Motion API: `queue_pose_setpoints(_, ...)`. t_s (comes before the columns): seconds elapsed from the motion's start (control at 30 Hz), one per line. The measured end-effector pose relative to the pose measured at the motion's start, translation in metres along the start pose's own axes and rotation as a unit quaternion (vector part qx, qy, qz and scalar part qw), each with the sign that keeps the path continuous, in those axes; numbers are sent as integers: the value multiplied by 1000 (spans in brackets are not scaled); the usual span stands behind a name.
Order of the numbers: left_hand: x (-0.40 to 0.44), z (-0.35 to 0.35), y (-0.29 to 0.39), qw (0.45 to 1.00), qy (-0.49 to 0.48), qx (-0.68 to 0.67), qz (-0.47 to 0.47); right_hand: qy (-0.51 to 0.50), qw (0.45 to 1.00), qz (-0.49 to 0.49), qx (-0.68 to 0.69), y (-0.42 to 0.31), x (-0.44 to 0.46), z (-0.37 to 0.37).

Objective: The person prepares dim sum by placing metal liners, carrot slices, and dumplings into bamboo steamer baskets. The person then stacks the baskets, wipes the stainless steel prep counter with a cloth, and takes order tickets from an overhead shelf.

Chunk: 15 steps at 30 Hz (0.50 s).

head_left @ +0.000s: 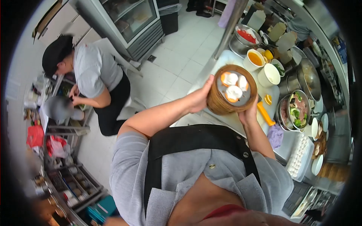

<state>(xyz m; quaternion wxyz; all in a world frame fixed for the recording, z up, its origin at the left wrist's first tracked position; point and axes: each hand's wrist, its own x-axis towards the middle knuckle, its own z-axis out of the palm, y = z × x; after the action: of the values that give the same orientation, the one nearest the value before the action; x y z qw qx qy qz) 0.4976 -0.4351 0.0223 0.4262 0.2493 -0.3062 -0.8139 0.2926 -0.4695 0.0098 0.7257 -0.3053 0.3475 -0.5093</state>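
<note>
A round bamboo steamer basket (217,102) is held up in front of my chest, above the worktop. Inside it sit three white, rounded pieces of food (233,93), each on something orange, over a grey base. My left hand (200,98) grips the basket's left side, thumb up near the rim. On the opposite side my right hand (249,113) supports it, its fingers partly hidden behind the wall. A knife with an orange handle (266,114) lies just right of that hand, close to some orange slices (268,99).
White tubs (269,75), a steel bowl of red food (247,34) and a bowl of meat and greens (299,111) crowd the counter. A purple cloth (275,136) and a tray of white pieces (299,154) lie nearer. At left, a co-worker (94,71) bends over another station.
</note>
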Motion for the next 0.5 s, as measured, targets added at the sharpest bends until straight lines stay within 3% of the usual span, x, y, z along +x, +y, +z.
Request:
queue_pose_setpoints(0.3, -33, -59, 102, 991, -11, 56, -119, 107, 990, -76, 44, 57, 4, 104)
queue_pose_setpoints(0.37, -33, -69, 122, 988, 25, 80, -129, 89, 992, -83, 33, 57, 16, 124)
queue_pose_setpoints(0.5, -19, -114, 159, 988, -9, 88, -129, 61, 995, -71, 21, 68, 54, 145)
